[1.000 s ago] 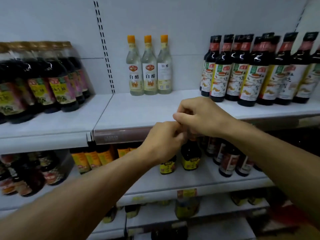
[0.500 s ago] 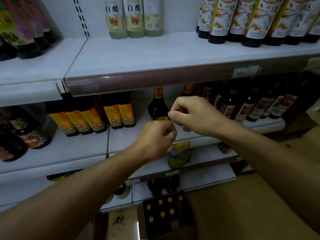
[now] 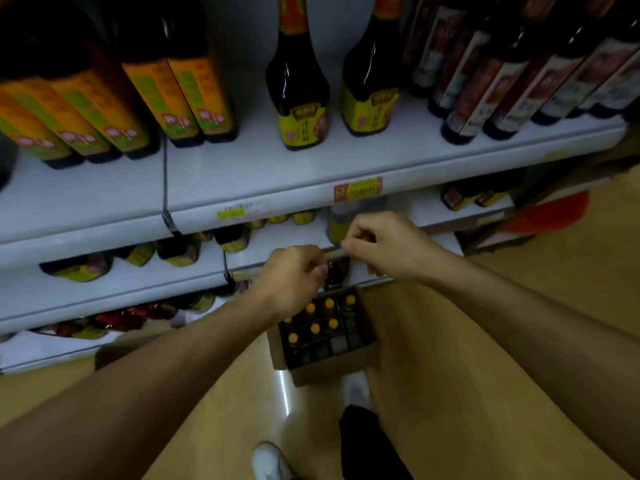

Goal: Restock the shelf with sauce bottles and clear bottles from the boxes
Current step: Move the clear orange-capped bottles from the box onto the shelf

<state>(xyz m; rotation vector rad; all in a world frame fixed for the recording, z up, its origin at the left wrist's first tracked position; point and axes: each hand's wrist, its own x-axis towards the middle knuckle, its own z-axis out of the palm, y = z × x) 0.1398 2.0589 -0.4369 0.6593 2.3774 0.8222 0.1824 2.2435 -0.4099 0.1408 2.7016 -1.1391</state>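
As two hands [image 3: 332, 261] hover, seven orange-capped bottles [image 3: 315, 328]

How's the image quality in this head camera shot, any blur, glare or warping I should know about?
Head view: dim overall and soft; the wide lens bows the shelf edge and splays the bottles outward; a bright glare streak lies on the floor beside the box; the left hand and right hand are slightly blurred, so whether they hold anything is unclear.

Both hands, left [image 3: 291, 278] and right [image 3: 388, 244], hover with curled fingers above an open brown cardboard box [image 3: 329, 367] of orange-capped bottles [image 3: 315, 328] beside white shelves [image 3: 242, 174].
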